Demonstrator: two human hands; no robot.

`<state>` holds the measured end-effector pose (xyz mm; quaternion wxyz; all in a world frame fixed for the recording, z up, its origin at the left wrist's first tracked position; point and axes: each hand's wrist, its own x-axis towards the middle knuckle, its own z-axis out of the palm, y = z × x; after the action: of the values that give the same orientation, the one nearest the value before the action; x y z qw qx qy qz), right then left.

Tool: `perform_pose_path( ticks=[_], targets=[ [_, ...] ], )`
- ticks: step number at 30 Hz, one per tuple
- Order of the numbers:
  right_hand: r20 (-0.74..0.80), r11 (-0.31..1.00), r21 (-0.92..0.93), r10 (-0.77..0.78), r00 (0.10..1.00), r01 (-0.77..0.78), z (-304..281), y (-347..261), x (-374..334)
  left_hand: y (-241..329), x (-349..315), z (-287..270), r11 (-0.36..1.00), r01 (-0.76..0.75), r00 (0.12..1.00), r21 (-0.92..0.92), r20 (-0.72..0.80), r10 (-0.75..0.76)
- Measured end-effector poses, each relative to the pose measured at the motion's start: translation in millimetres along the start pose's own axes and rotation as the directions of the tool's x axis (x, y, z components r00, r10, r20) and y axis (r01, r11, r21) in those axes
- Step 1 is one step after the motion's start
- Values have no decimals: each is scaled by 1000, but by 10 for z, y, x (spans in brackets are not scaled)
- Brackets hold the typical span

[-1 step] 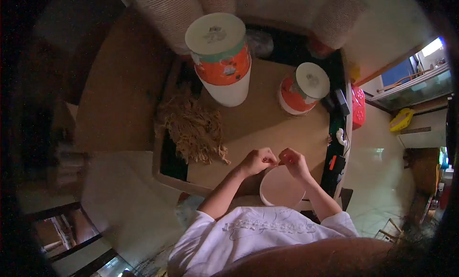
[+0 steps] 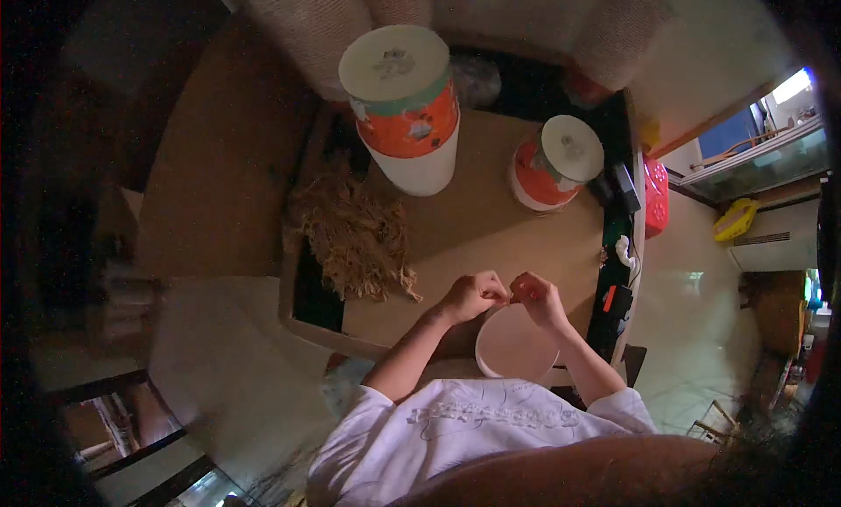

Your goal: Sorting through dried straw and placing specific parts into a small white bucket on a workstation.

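Note:
Just beyond the far rim of a pale round tub (image 2: 517, 342), my left hand (image 2: 477, 294) and my right hand (image 2: 538, 298) come close together. Fingers are closed in a pinch on both hands. Whatever lies between the fingertips is too small to make out. The tub stands near my body at the table's near edge, between my forearms. On the tabletop left of my hands lies a loose heap of brown, stringy fibre (image 2: 355, 235).
A tall stack of upturned orange, green and white tubs (image 2: 412, 126) stands at the far side; a shorter stack (image 2: 552, 170) is to its right. Brown cardboard (image 2: 473, 218) covers the table. Along the right edge lie a small black-and-orange item (image 2: 617, 300) and a white scrap (image 2: 624, 251).

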<state>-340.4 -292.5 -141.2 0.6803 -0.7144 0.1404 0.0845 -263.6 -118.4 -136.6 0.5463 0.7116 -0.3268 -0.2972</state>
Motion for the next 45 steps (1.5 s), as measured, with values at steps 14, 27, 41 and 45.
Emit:
perform_pose_path(
  ticks=[14,27,41,45],
  targets=[
    [-77,997,-40,68,995,-71,40,-147,-40,-229,41,116,986,-76,982,-146,-182,48],
    [-97,936,-333,-152,984,112,27,-7,-94,-212,-4,241,991,-76,974,-111,-223,50],
    [-271,769,-604,-445,853,210,368,-172,-236,-230,-70,262,583,396,853,-709,50,-519],
    [-236,720,-646,-503,831,253,368,-137,-239,-150,-79,223,503,412,823,-760,74,-563]
  ],
)
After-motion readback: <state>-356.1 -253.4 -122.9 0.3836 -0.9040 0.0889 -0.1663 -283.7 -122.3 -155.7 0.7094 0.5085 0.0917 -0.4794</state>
